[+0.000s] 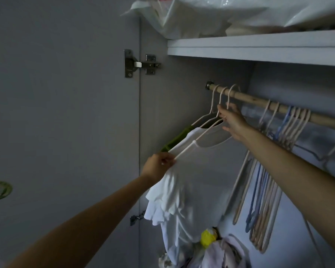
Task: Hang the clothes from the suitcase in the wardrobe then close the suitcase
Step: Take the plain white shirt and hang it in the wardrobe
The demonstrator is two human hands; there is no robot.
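Observation:
A white t-shirt (191, 182) hangs on a pale hanger (188, 146) from the wooden wardrobe rail (255, 102) at its left end. My left hand (159, 166) pinches the shirt's shoulder and the hanger's arm end. My right hand (231, 120) holds the hanger's neck just below the rail. Two more pale hooks sit on the rail beside it; a green garment (179, 137) hangs behind the white shirt. The suitcase is out of view.
Several empty pale and blue hangers (263, 200) hang to the right on the rail. A shelf (259, 49) above carries plastic bags. The open door (62, 113) with its hinge stands at left. Crumpled clothes and a yellow item (207, 237) lie at the wardrobe bottom.

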